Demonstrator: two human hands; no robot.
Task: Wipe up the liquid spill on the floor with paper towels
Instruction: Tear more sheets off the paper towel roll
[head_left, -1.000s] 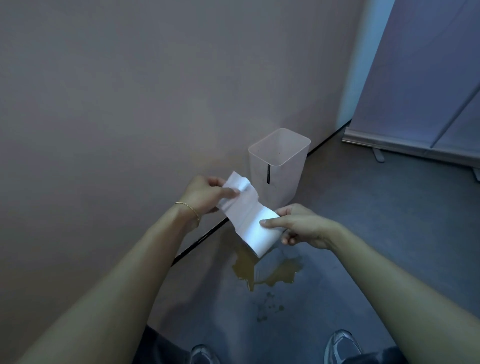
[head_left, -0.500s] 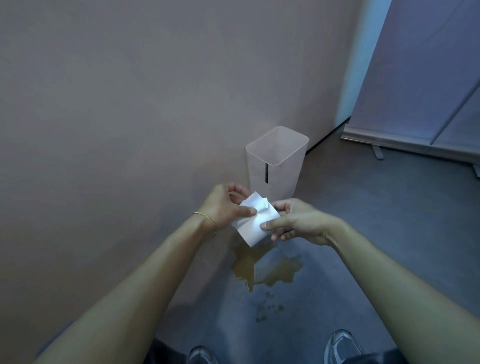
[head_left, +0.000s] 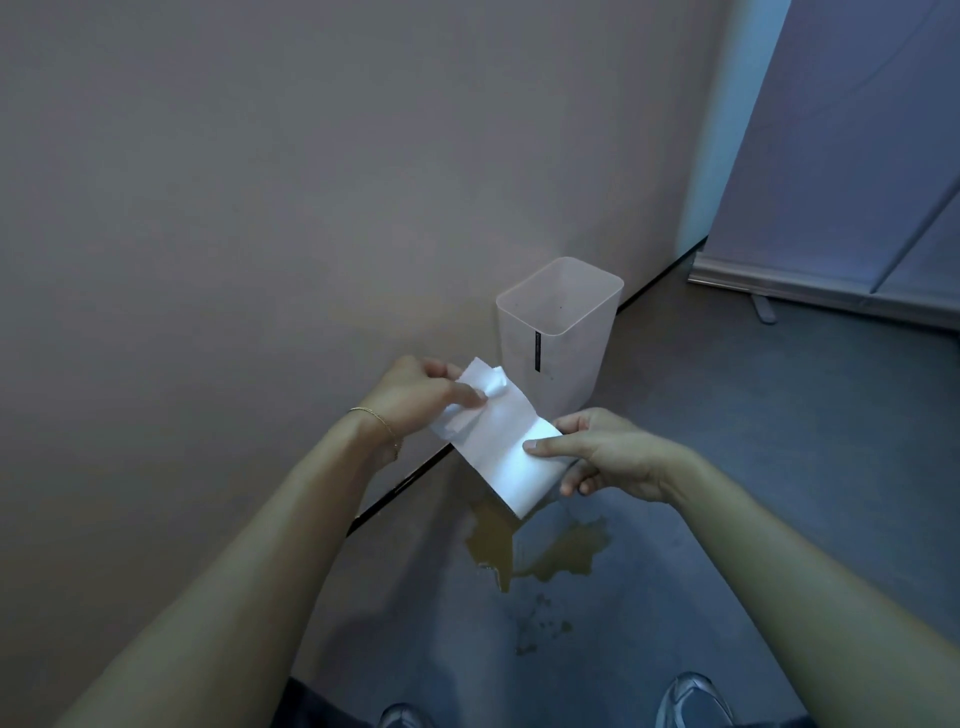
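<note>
I'm watching the hands pulling apart again, fingers of left hand (head_left: 415, 395) and right hand (head_left: 602, 452) pinching the paper towel (head_left: 498, 441) above the spill (head_left: 530, 545) on the floor (head_left: 779, 519), risking tearing the thin sheet

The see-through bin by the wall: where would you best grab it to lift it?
Probably the rim of the bin, on the side facing the room, from above. It stands upright with its top open and its back near the wall, so that edge is free to hook over.
</note>
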